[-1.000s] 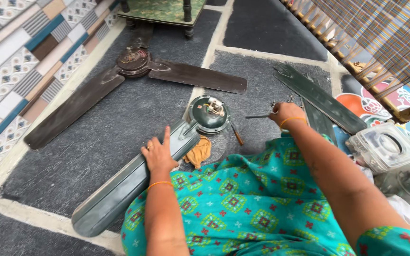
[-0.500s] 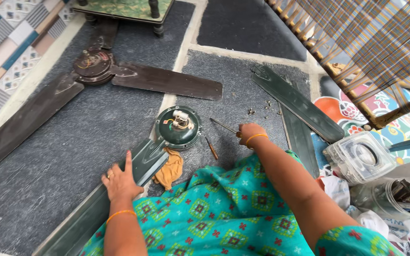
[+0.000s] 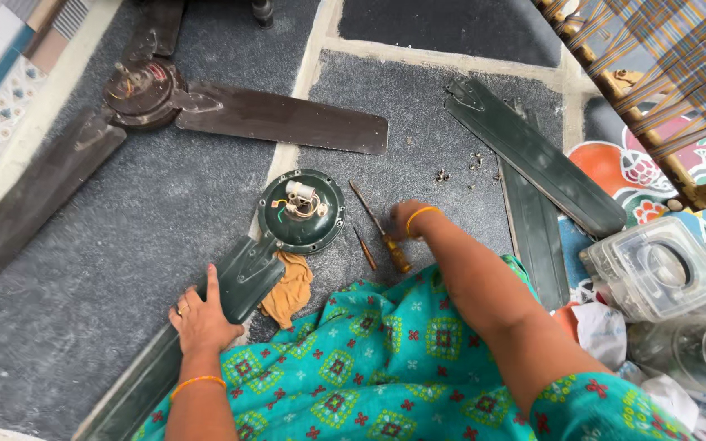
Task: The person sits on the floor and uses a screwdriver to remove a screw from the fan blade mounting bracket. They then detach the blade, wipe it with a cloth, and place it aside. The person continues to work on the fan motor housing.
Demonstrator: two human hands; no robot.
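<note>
Since a second ago the right hand has drawn back from the loose blades toward the screwdriver, while the left hand has stayed pressed flat, fingers spread, on the green blade. The brown fan lies across the grey floor at upper left. Two loose blades lie to the right, crossing each other. The green blade joins the round motor, open side up, wiring showing. An orange rag lies just beside the blade's root. The right hand rests at the screwdriver's handle; its fingers are hidden, so the grip cannot be told. A smaller tool lies near. Screws are scattered by the loose blades.
</note>
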